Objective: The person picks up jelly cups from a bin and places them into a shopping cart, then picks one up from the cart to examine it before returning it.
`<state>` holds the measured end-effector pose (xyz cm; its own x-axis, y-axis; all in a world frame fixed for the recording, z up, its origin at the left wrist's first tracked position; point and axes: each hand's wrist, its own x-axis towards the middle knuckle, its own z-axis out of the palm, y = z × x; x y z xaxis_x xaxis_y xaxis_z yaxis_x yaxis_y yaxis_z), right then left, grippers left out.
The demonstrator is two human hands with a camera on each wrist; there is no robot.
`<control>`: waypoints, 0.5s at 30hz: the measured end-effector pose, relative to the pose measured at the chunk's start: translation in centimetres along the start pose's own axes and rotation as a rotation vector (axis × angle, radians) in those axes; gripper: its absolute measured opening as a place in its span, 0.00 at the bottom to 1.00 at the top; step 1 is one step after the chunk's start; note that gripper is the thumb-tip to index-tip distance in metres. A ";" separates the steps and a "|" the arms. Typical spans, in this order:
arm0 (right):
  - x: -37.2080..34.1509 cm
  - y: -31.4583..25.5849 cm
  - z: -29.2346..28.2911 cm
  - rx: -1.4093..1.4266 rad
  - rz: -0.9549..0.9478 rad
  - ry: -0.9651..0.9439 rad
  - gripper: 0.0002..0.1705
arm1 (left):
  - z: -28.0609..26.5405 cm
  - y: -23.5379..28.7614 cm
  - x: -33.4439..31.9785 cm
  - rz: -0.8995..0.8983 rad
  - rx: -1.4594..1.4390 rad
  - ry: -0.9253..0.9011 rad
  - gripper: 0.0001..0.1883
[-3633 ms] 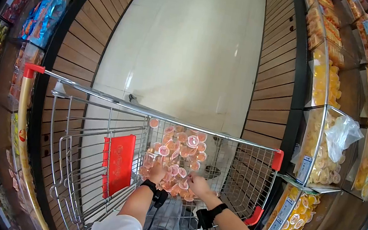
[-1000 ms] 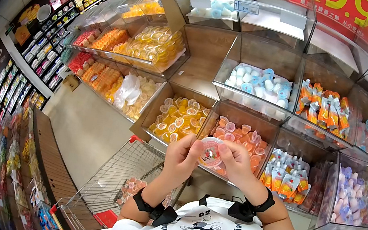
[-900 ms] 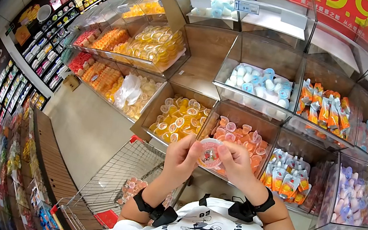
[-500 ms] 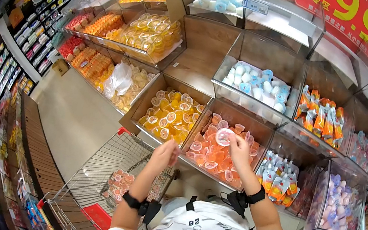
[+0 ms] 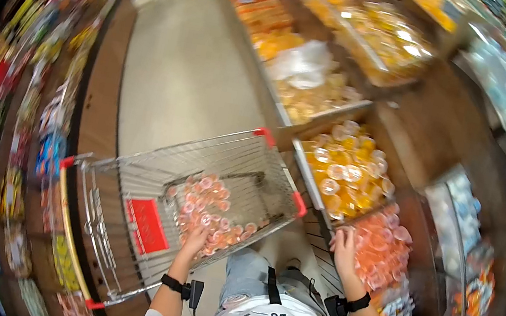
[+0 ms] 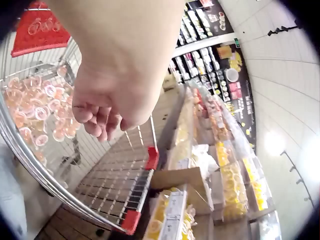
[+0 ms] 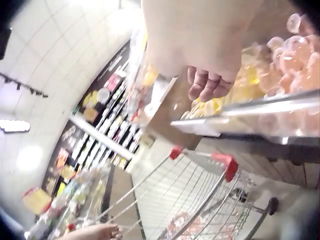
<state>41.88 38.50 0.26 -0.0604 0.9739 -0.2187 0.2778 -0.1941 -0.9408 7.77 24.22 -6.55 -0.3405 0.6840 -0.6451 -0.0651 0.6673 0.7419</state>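
Observation:
My left hand (image 5: 194, 240) hangs over the shopping cart (image 5: 254, 151), above a pile of pink jelly cups (image 5: 205, 198) lying on its wire floor. The left wrist view shows that hand (image 6: 112, 107) with loosely curled fingers and nothing between them. At the front edge of the bin of pink jelly cups (image 5: 382, 246) is my right hand (image 5: 345, 248). In the right wrist view its fingers (image 7: 206, 87) bend loosely, holding no cup that shows.
Left of the pink bin as I face the shelves, a bin (image 5: 348, 167) holds yellow jelly cups. A crumpled plastic bag (image 5: 305, 65) lies on paler cups farther along. Wooden-sided shelves line the aisle's left. A red panel (image 5: 146, 226) hangs in the cart.
My view has swung left and down toward the cart. The jelly cup that my right hand pinched is no longer in it. My left hand has moved over the cart.

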 end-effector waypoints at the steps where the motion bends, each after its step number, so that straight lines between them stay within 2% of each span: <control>1: 0.4 -0.6 2.8 -0.096 -0.048 -0.113 0.09 | -1.4 -1.4 0.3 -0.009 0.003 0.033 0.10; 3: 1.1 -1.1 8.0 -0.282 -0.152 -0.321 0.09 | -3.8 -4.7 2.6 -0.024 0.019 0.078 0.12; 5: 2.1 -1.3 13.2 -0.368 -0.148 -0.561 0.09 | -6.1 -7.9 4.6 -0.116 0.008 0.123 0.12; 6: 2.9 -0.2 15.9 -0.469 -0.146 -0.657 0.10 | -7.1 -9.3 5.5 -0.141 0.015 0.146 0.12; 7: 3.6 0.8 18.5 -0.451 -0.101 -0.712 0.11 | -7.9 -10.7 6.5 -0.165 0.025 0.166 0.12; 10: 6.1 5.6 26.5 -0.422 0.092 -0.811 0.11 | -9.3 -15.9 9.4 -0.365 0.211 0.229 0.12; 12: 7.5 10.4 31.4 -0.448 0.292 -0.803 0.11 | -9.3 -19.4 10.6 -0.307 0.159 0.226 0.12; 15: 9.5 14.2 36.3 -0.768 0.079 -0.817 0.12 | -8.2 -25.0 11.5 -0.286 0.188 0.176 0.12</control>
<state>10.41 40.71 -24.54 -0.5484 0.5382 -0.6400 0.8086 0.1465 -0.5698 -2.16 13.00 -30.97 -0.4902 0.4122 -0.7680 -0.0136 0.8774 0.4796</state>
